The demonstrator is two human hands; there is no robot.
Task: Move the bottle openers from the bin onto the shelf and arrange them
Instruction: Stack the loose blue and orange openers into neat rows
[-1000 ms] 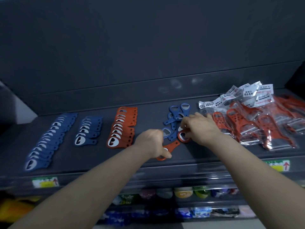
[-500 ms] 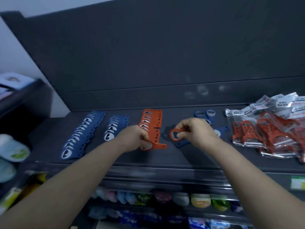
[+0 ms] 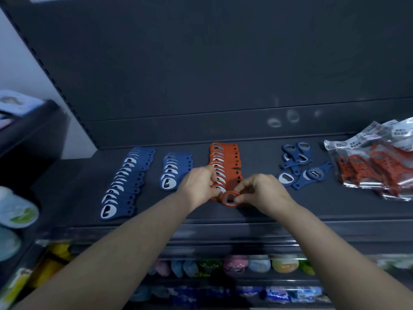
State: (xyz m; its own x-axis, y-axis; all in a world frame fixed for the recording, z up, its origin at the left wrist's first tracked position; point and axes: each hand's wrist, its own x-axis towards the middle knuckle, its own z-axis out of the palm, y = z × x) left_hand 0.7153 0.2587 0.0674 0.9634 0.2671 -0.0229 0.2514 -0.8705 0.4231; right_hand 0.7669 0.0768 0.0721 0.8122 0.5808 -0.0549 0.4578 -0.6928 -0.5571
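Both hands' fingers pinch one orange opener (image 3: 230, 199) (ring-headed, metal-lined) at the orange row's (image 3: 225, 162) near end.

right hand (image 3: 264, 193) | carried orange opener (image 3: 230, 199) from loose pile | to orange row (image 3: 225, 166) front

Both forearms reach forward; left hand (image 3: 199, 185) and right hand (image 3: 262, 193) nearly meet, fingers (image 3: 242, 190) pinched

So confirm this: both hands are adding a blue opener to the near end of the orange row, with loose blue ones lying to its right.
Not quite: the opener pinched by the right hand and left hand is orange, not blue, as the head view shows. It is at the near end of the orange row, with loose blue ones to the right.
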